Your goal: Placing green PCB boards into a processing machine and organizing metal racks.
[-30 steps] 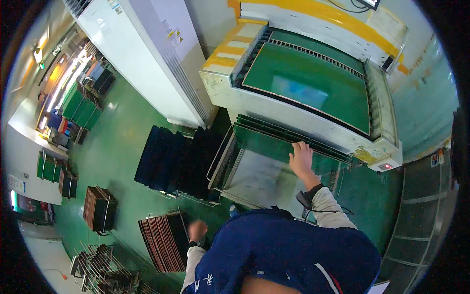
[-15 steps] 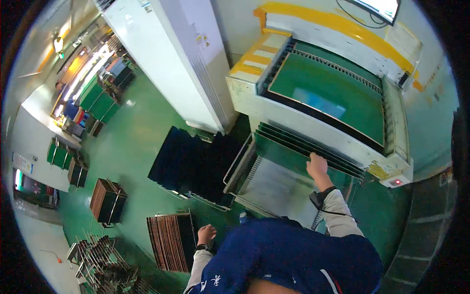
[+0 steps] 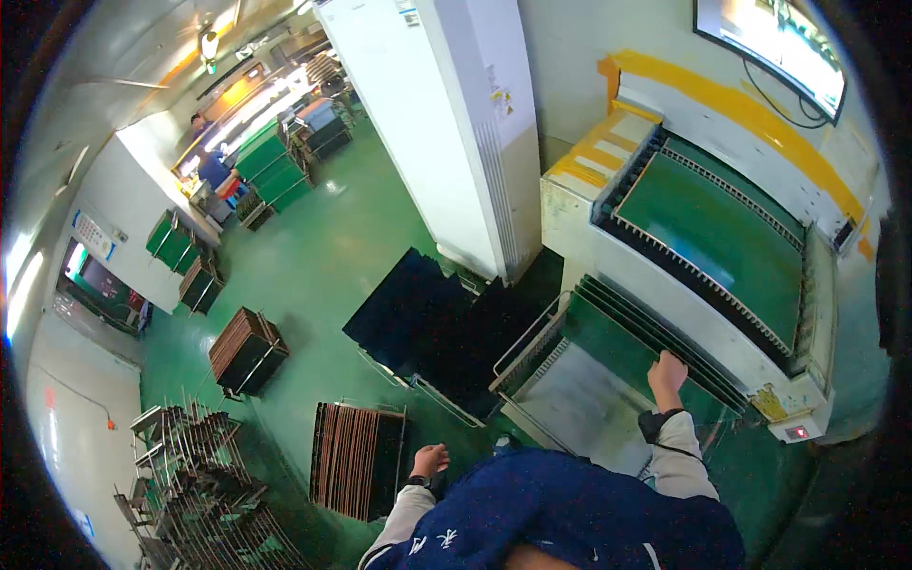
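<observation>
Noting right hand (image 3: 668, 374) pinching green board (image 3: 608, 327); left hand (image 3: 430, 461) half-curled, empty. I judge uneven grip could scrape board against neighbours.

Op: Where can my R hand (image 3: 668, 372) pass?

Spotter: Your near side, ctr-right of frame: room over the rack's (image 3: 532, 356) pale base (image 3: 594, 408). Far side's tight: green panels (image 3: 608, 328) stand close tog., w/ the machine (image 3: 579, 220) just behind, upper right.

Op: L hand (image 3: 430, 462), lower ctr?

Spotter: Brown-edged stack (image 3: 356, 461) blocks just left of you; dark panels (image 3: 399, 309) block mid-frame. Btwn those two, a strip of green floor (image 3: 309, 375) lets you thru toward frame left.
</observation>
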{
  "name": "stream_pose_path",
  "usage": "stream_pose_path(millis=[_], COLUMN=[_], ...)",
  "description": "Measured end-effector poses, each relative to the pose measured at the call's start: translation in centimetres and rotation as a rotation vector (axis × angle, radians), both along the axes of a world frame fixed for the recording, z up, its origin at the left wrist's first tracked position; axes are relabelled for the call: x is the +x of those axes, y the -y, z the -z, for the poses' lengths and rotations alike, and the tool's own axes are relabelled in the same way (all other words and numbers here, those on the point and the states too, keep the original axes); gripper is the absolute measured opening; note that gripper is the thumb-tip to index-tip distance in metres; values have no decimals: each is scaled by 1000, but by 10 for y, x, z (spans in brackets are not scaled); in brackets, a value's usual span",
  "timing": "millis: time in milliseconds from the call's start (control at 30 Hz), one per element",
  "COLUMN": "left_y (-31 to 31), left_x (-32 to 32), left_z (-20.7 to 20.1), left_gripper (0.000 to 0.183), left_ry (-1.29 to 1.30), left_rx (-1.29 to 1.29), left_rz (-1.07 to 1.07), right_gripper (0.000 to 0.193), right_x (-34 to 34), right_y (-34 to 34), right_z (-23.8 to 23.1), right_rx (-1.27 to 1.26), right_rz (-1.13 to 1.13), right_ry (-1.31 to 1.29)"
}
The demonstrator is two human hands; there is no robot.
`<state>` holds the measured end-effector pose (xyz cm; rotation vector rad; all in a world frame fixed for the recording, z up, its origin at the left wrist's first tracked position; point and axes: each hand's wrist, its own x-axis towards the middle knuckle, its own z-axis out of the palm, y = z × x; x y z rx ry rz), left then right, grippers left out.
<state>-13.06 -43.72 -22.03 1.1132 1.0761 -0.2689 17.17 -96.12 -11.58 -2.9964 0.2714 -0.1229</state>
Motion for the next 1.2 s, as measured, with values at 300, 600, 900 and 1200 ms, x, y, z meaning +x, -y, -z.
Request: stream_pose_path(millis=[300,600,900,1200], left_y=[1,2,2,5], left_x=[2,-4,-9,-12], left_z=[-2,-12,-7,-8], left_gripper=[20,20,18,19], left_ry=[-1,-41,-42,-9], left_rx=[1,20,21,-3], left_rz=[44,10,16,-12], right_gripper=[15,15,16,16], right_x=[-2,-4,-4,-7], right_y=[-4,-7,-8,-9], right_z=[-1,-6,-5,-7], right_rx=[5,-34,-26,-23], right_rz=[25,55,52,43], right_ry=[39,-14,23,35])
